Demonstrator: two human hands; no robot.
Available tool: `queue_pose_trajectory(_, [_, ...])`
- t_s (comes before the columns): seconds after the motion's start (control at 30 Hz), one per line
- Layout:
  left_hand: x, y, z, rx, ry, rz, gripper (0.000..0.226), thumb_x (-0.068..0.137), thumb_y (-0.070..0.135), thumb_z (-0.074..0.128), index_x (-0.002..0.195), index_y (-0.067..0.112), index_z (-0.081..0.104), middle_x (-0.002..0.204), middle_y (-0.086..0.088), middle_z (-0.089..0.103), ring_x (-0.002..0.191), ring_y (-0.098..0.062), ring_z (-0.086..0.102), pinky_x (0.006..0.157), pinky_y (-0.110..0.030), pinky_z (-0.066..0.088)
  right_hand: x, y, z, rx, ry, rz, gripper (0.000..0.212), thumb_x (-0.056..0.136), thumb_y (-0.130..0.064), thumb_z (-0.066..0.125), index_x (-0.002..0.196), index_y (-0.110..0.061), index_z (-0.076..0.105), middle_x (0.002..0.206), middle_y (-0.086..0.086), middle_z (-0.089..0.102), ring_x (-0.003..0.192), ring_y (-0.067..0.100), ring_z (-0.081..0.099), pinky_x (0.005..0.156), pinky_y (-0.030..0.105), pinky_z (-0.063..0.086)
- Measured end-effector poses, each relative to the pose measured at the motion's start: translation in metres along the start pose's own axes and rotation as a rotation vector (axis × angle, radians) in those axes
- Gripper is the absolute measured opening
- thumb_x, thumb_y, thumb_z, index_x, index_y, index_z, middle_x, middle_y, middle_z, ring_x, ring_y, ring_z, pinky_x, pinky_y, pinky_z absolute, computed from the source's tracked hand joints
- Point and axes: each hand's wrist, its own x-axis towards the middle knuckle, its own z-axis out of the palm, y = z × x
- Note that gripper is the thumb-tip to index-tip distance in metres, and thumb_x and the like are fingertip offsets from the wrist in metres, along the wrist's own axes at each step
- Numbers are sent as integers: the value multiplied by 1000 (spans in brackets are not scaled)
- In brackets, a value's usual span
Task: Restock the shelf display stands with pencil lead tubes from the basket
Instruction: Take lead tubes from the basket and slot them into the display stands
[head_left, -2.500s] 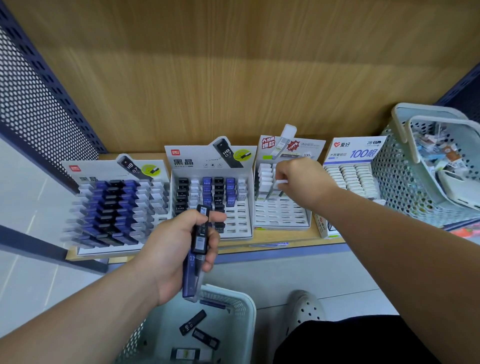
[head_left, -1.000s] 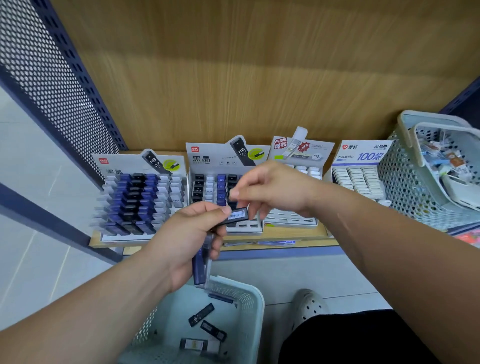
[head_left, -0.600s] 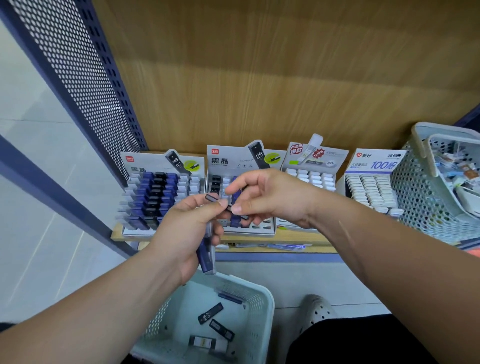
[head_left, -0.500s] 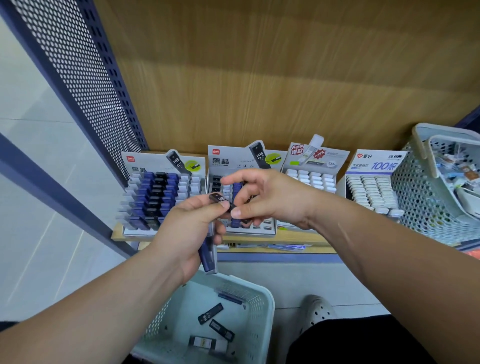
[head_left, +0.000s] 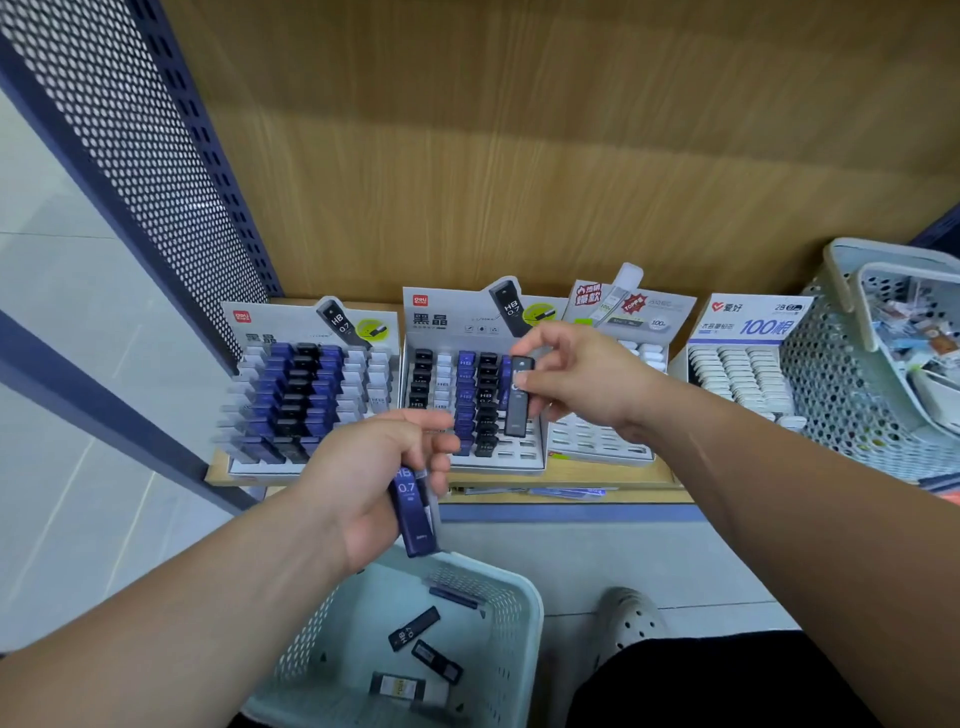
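I saw right hand (head_left: 576, 379) part from left hand (head_left: 363, 478), grip pinching black tube (head_left: 518, 400) at middle stand (head_left: 447, 322) right edge; left grip clutched blue tubes (head_left: 413, 509).

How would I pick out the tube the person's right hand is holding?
Find the wooden shelf with its row of display stands. In front of the second stand from the left, the right hand pinches a black tube upright. The left hand grips a blue tube, lower.

Open air above display stands (head_left: 470, 332); mesh panel (head_left: 130, 135) left, shelf basket (head_left: 831, 400) right.
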Motion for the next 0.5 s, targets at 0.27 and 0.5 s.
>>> queue_pose_trajectory(0.27, [5, 5, -3, -51, 54, -48, 51, 70, -20, 28, 97, -1, 67, 73, -15, 68, 52, -19, 59, 49, -27, 53, 24, 40, -22, -391, 338, -19, 14, 86, -5, 75, 88, -17, 68, 82, -1, 69, 60, 5, 63, 50, 17, 44])
queue_pose_trajectory(0.5, [13, 10, -3, -146, 44, -8, 51, 79, -24, 30, 106, 2, 65, 73, -16, 73, 71, -27, 75, 60, -38, 61, 36, 42, -21, -420, 238, -46, 16, 86, -6, 74, 85, -20, 67, 78, -7, 63, 72, 9, 60, 59, 6, 43])
